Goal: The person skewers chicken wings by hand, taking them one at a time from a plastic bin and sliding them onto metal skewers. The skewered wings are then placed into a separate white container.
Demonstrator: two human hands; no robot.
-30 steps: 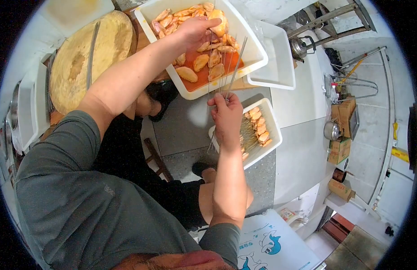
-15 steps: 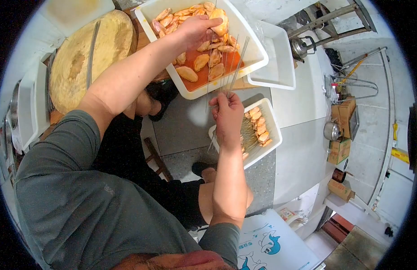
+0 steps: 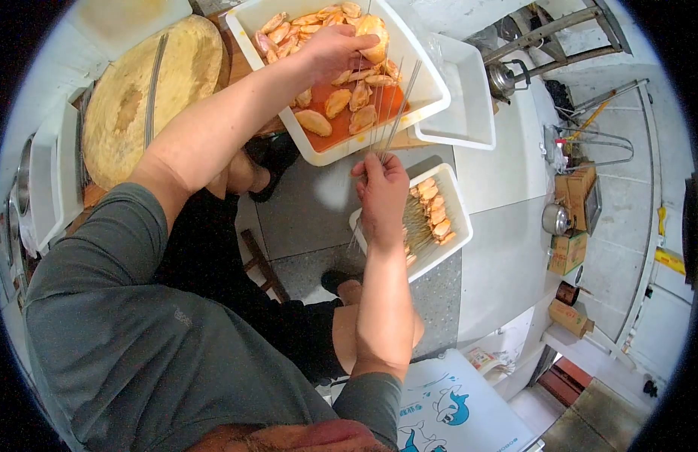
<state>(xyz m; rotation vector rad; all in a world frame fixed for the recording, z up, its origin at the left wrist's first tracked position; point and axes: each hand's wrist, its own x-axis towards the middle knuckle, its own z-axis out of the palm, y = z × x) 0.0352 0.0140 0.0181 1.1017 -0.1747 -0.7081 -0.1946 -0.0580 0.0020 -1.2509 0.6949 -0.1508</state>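
My left hand (image 3: 338,56) pinches a marinated chicken wing (image 3: 374,41) over the large white tub (image 3: 429,105), which has more wings (image 3: 316,123) lying in reddish marinade. Below the tub's near rim, my right hand (image 3: 381,188) is closed on several thin metal skewers (image 3: 398,120) that fan upward over the tub. One skewer runs up to the wing in my left hand, and a thin tip shows above the wing. A smaller white tray (image 3: 460,245) sits beside my right hand, holding loaded skewers with wing pieces (image 3: 438,215).
An empty-looking white tray (image 3: 477,105) stands right of the tub. A round wooden chopping board (image 3: 123,105) with a dark strip across it is at the left. Kettles (image 3: 556,219) and cardboard boxes (image 3: 567,255) line the right side. A white lid with blue dolphins (image 3: 458,407) is near me.
My left hand and the wing have shifted slightly right. A skewer tip now shows above the wing. My right hand has barely moved.
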